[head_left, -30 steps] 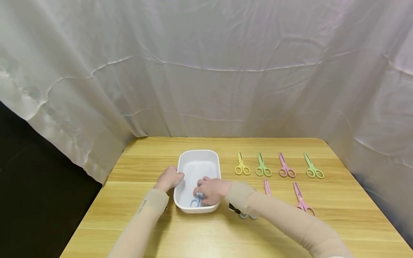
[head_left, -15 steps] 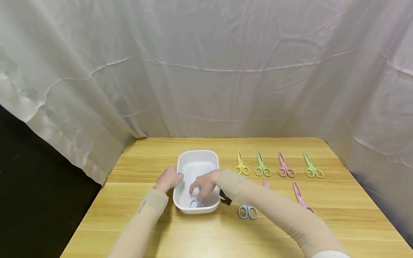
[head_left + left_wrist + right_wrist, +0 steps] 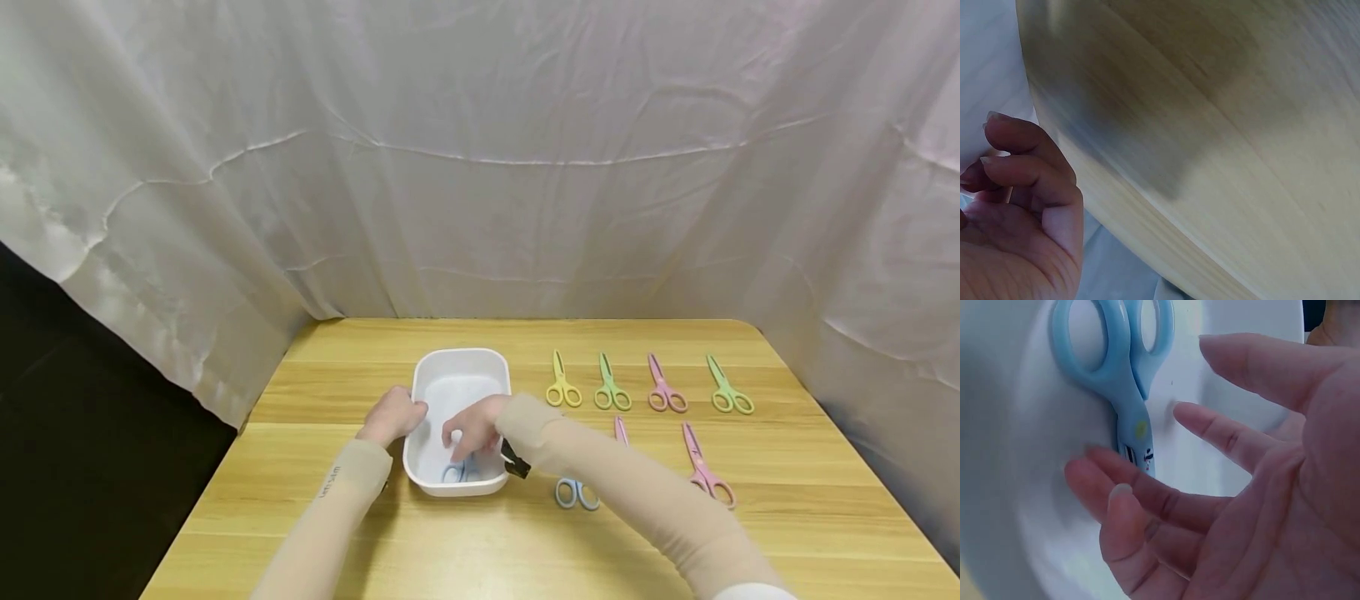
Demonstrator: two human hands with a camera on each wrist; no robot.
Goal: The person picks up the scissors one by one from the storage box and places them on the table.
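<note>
A white plastic tub stands on the table, and my left hand grips its left rim. Curled fingers show beside the tub's white wall in the left wrist view. My right hand reaches down inside the tub, above a pair of light blue scissors lying on its bottom. In the right wrist view the fingers are spread and loosely bent. Two of them cross in front of the blades, hiding the tip, while thumb and index finger stand apart from the handles.
Right of the tub lie yellow scissors, several green and pink scissors in a back row, such as the green scissors, and a front row with blue scissors, partly hidden by my right sleeve, and pink scissors. A pale curtain hangs behind the table.
My right hand has risen off the blue scissors, its fingers loosening, and shifted slightly within the tub. My left hand has stayed at the rim.
</note>
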